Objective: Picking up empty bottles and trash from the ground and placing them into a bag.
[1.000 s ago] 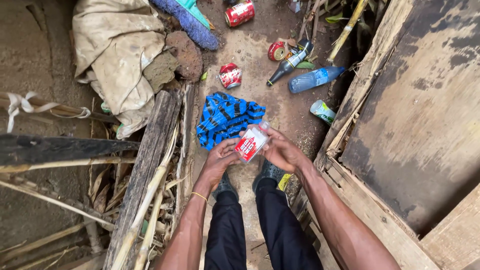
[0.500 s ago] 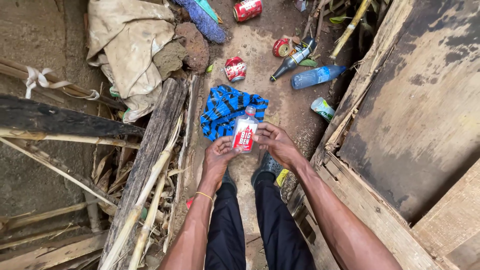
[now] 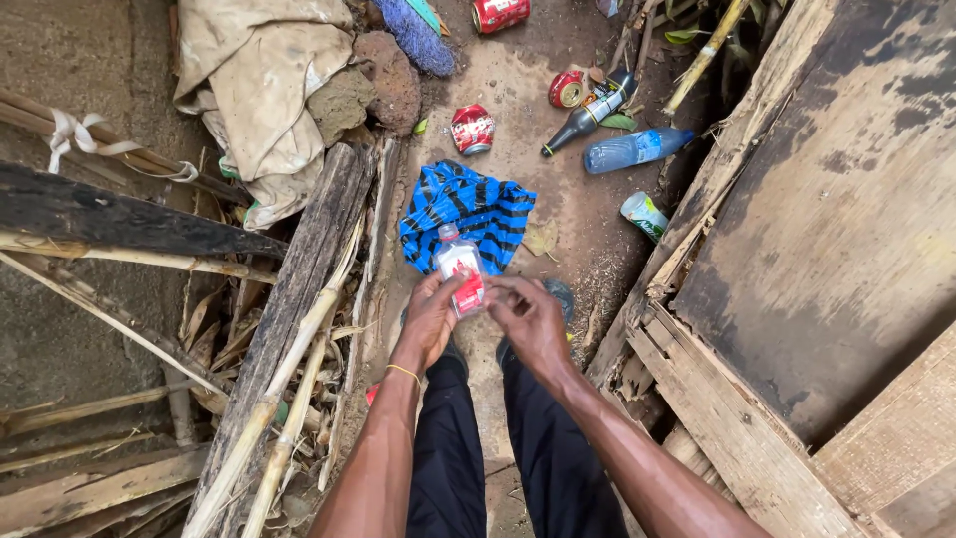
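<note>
A big wooden board (image 3: 846, 229) leans well off to the right of the fingers, and a dark plank (image 3: 299, 299) runs along the ground to their left. Far up past the fingers, to the left, lies a dirty tan cloth (image 3: 259, 80). Just beyond the fingertips, on the dirt, sits a blue striped bag (image 3: 468, 214). Farther out past the bag lie a blue plastic bottle (image 3: 632, 149), a dark glass bottle (image 3: 583, 115) and a crushed red can (image 3: 472, 130), all well apart from the hands. A white can (image 3: 644, 216) lies out to the right of the fingers. The person's legs in dark pants (image 3: 498, 458) are below the hands. The left hand (image 3: 430, 317) and the right hand (image 3: 528, 319) are close together, and both hold a small clear bottle (image 3: 460, 271) with a red label. The left fingers wrap its side and bottom, and the right fingers pinch its lower end. Half a second ago the bottle stood straight up, a bit more to the right. Now it has tipped so its cap points up and left, over the edge of the bag, and the right hand has slid lower on it. The hands seem to be turning the bottle around, so the work with it looks to be still going on.
</note>
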